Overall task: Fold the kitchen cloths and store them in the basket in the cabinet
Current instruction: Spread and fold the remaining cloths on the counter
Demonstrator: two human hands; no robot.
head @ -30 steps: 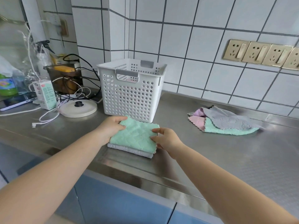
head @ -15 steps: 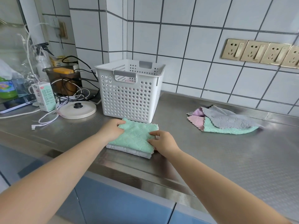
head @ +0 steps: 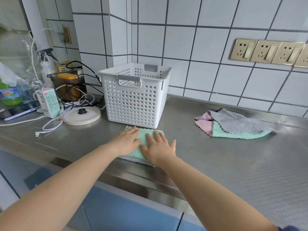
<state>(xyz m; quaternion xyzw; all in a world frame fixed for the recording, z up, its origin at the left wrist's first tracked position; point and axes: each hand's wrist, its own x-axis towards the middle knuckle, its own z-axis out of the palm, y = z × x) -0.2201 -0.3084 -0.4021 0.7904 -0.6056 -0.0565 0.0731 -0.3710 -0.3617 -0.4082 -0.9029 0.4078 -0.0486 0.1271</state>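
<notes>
A folded green cloth (head: 144,135) lies on a folded grey cloth (head: 133,160) on the steel counter, just in front of the white perforated basket (head: 133,104). My left hand (head: 126,142) and my right hand (head: 158,147) lie flat on the green cloth, fingers straight, pressing it down. Something pink shows through the basket's handle slot. Further right a loose pile of cloths (head: 233,125) lies unfolded: grey on top, green and pink beneath.
Left of the basket are a round white kettle base (head: 82,115), tangled cables (head: 50,125), a small carton (head: 49,102), a phone (head: 20,110) and a green bottle (head: 10,95). Gold wall sockets (head: 268,51) sit on the tiled wall. Blue cabinet fronts (head: 126,212) run below the counter edge.
Both hands went from holding the sides of the folded stack to lying flat on top of the green cloth. The view has moved closer.
</notes>
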